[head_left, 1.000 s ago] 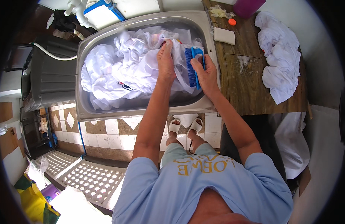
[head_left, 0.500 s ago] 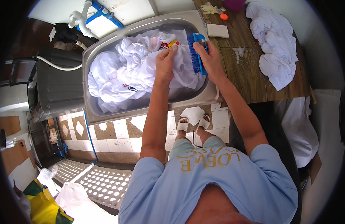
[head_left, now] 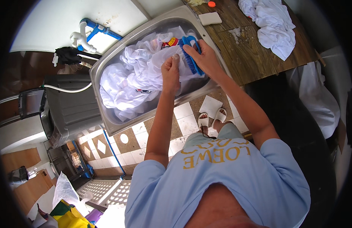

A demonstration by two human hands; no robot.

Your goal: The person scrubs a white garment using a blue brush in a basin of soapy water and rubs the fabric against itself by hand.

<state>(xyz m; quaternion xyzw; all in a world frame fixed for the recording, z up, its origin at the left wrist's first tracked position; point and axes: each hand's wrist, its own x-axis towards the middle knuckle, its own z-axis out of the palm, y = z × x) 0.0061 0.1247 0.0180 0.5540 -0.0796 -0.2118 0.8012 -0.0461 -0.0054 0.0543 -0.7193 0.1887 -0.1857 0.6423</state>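
Note:
White wet garments (head_left: 119,85) fill a metal sink (head_left: 153,25) ahead of me, with a red and yellow print (head_left: 170,41) showing near its far right. My left hand (head_left: 170,74) is closed in a pinch on a fold of white cloth, pulling it up slightly. In my right hand (head_left: 204,59) is a blue scrub brush (head_left: 186,57), held by its handle with the bristles turned left toward the cloth. Whether the bristles touch the cloth, I cannot tell.
Right of the sink, a wooden counter (head_left: 252,57) bears a pale soap bar (head_left: 210,18), an orange cap (head_left: 211,4) and a white garment (head_left: 273,32). White and blue pipes (head_left: 93,34) run along the wall. A grey machine (head_left: 71,98) stands left of the sink.
My view has turned and shifted, moving the counter up in the picture. My left hand has drawn back from the red and yellow print, still pinching cloth; the brush stays in my right hand.

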